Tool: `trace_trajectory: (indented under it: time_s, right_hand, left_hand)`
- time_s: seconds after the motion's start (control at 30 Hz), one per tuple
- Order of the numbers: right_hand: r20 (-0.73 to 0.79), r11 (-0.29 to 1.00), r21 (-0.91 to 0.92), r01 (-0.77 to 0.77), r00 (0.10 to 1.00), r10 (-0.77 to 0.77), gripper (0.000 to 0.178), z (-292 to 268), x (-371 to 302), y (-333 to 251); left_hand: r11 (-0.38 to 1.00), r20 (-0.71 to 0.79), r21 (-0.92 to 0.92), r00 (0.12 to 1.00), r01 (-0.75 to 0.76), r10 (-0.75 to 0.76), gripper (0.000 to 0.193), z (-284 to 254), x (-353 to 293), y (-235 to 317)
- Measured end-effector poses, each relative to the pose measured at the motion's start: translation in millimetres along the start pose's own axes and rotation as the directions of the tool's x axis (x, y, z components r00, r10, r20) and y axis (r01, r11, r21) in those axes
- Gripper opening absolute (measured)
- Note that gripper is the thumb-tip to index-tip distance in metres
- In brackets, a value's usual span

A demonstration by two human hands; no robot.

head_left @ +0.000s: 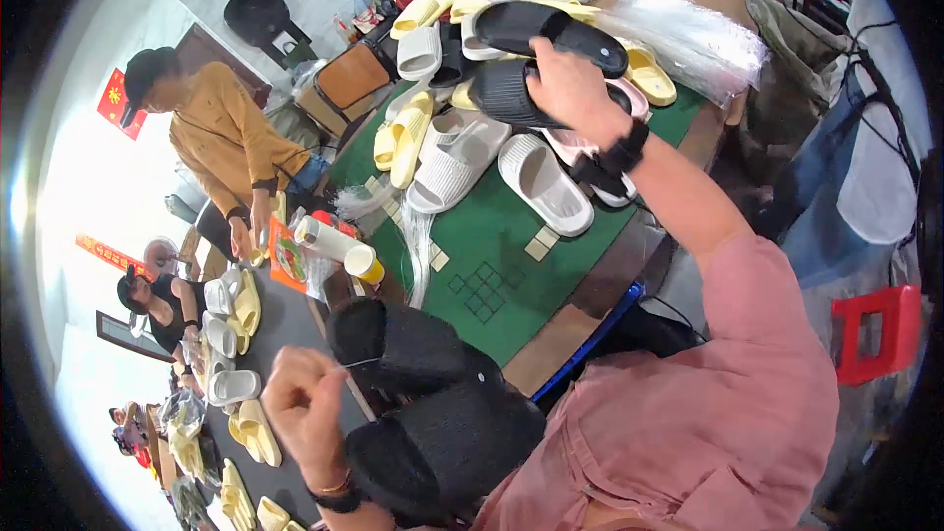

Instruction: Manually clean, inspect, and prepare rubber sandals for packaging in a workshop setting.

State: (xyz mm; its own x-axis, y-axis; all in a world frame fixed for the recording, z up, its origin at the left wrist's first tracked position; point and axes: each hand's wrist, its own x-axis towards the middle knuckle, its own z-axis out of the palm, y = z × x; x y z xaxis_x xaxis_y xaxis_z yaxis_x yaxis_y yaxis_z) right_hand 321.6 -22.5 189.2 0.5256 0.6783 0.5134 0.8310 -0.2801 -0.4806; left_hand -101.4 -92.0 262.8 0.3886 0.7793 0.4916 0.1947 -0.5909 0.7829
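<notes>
Right hand [568, 88] grips a black slipper [511, 93] over the green table's [492, 236] far end, fingers hidden behind it. Left hand [305, 403] pinches a thin string, barely visible, beside two black slippers [433, 413] at the near edge. White slippers [492, 162] crowd the middle.

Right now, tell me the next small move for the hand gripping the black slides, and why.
Probably draw the right hand back toward the body with the pair of black slides it grips above the heaped table. Two more black slides already lie close by, where the left hand pinches a thin plastic tie.
</notes>
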Motion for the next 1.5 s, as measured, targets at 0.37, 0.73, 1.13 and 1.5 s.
trace_trajectory:
  time_s: [0.37,0.73,1.13,1.5]
  right_hand:
    - [0.619,0.784,0.593,-0.182,0.726,-0.3,0.058,19,-157,22]
    - [0.637,0.727,0.659,-0.194,0.658,-0.402,0.028,43,-188,37]
    - [0.704,0.879,0.381,-0.287,0.707,-0.074,0.046,70,-204,22]
    - [0.709,0.988,0.136,-0.068,0.703,-0.049,0.035,97,-210,-4]
  left_hand:
    - [0.832,0.3,-0.524,0.954,0.182,-0.019,0.025,62,23,-33]
    - [0.914,0.503,-0.206,0.839,0.35,-0.208,0.009,63,58,-114]
    - [0.804,-0.028,0.388,0.878,0.45,-0.478,0.052,34,-69,-202]
    - [0.787,-0.106,0.45,0.9,0.423,-0.423,0.058,91,-144,-200]
